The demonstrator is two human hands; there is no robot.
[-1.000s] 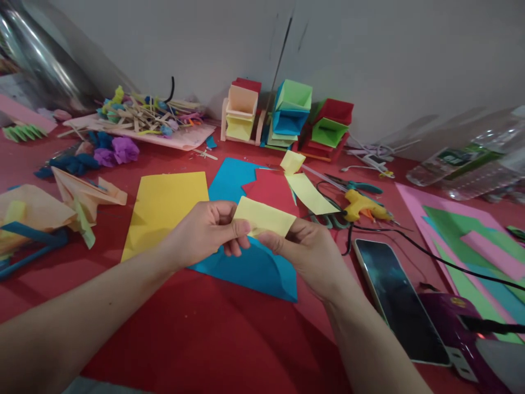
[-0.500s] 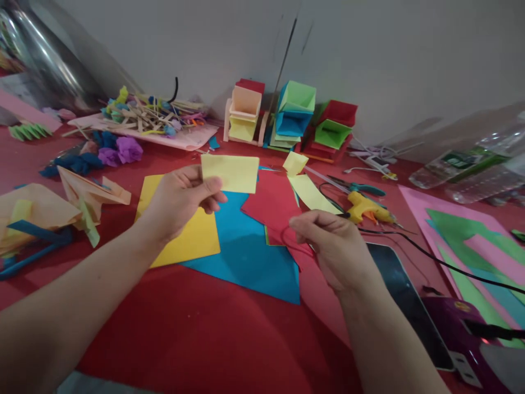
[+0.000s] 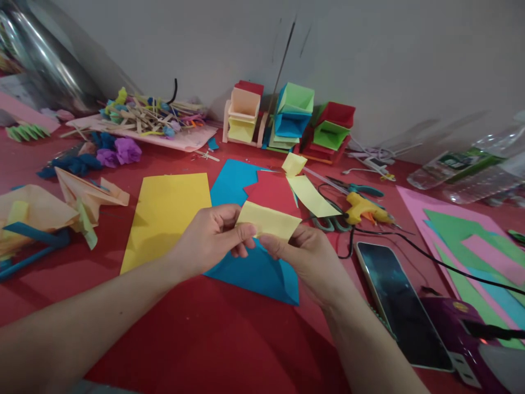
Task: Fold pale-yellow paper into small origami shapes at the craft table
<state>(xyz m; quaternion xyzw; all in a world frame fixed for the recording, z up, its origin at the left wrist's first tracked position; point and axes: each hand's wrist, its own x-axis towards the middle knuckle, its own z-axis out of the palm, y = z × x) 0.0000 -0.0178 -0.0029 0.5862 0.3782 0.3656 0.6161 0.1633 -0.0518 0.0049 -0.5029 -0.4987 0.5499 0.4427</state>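
Observation:
A small pale yellow paper piece (image 3: 268,219) is pinched at its left end by my left hand (image 3: 217,235). At its lower right, my right hand (image 3: 309,260) grips the same piece, thumb on the near face. It is held above a red paper sheet (image 3: 273,189) and a blue sheet (image 3: 250,276) on the table. To the left lies a yellow sheet (image 3: 168,213). A pale yellow strip (image 3: 314,196) and a small folded pale yellow piece (image 3: 294,163) rest beyond my right hand.
Folded paper boxes (image 3: 293,117) stand along the wall. At right are a yellow glue gun (image 3: 367,208), scissors (image 3: 332,223), a phone (image 3: 404,306), a purple power strip (image 3: 455,317) and a plastic bottle (image 3: 471,164). Craft sticks (image 3: 156,117) pile up at back left.
My left hand has brought the pale yellow paper down and right. My right hand, previously apart from it, now grips its right end. The red sheet underneath appears shifted.

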